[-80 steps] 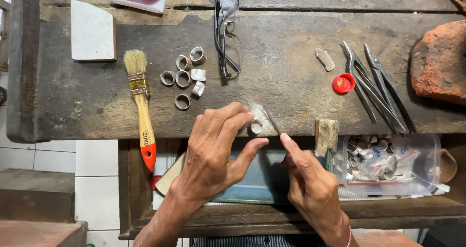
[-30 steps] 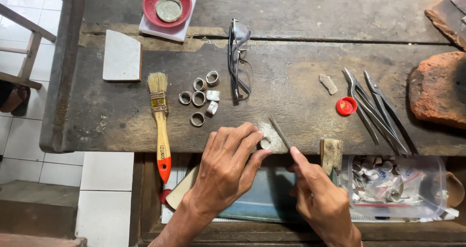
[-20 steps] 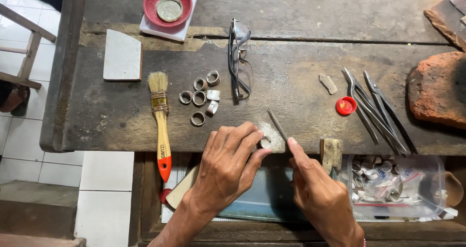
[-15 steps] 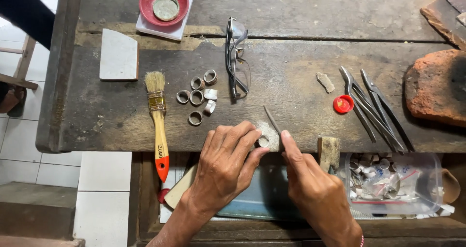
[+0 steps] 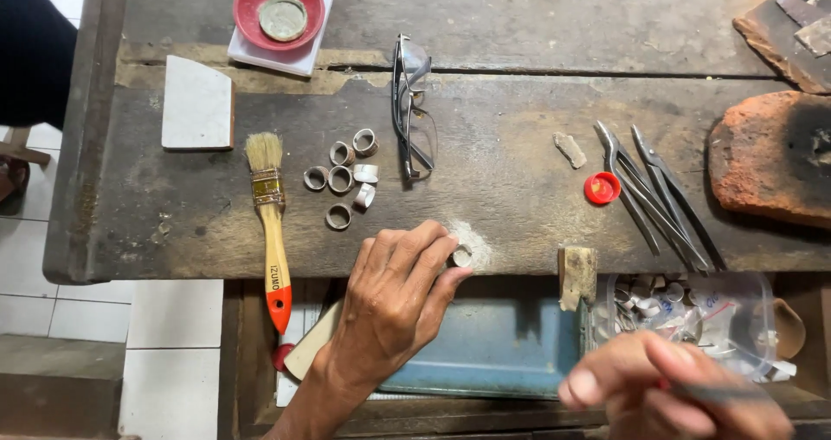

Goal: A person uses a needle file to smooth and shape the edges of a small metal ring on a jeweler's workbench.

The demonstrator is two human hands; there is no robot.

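Right at the front edge of the bench (image 5: 519, 215), a small metal ring (image 5: 462, 256) is pinched between the thumb and fingertips of the left hand (image 5: 394, 306), which presses it down on a pale, dusty patch of the wood; holding it at the edge this way probably keeps it steady and lets filings fall into the blue tray (image 5: 485, 345) below. The right hand (image 5: 671, 392), low and blurred, is closed around a thin dark tool (image 5: 718, 394), likely a file, well apart from the ring. A small wooden peg (image 5: 577, 276) juts from the bench edge just beside the work. Further back, a cluster of similar rings (image 5: 342, 180) lies near a paintbrush (image 5: 270, 224) and a pair of glasses (image 5: 411, 111). To the right sit a red cap (image 5: 602, 188), several pliers (image 5: 658, 198) and a scorched brick (image 5: 770, 159). A red dish (image 5: 279, 12) rests at the far side, and a clear bag of metal pieces (image 5: 684, 306) sits under the edge.
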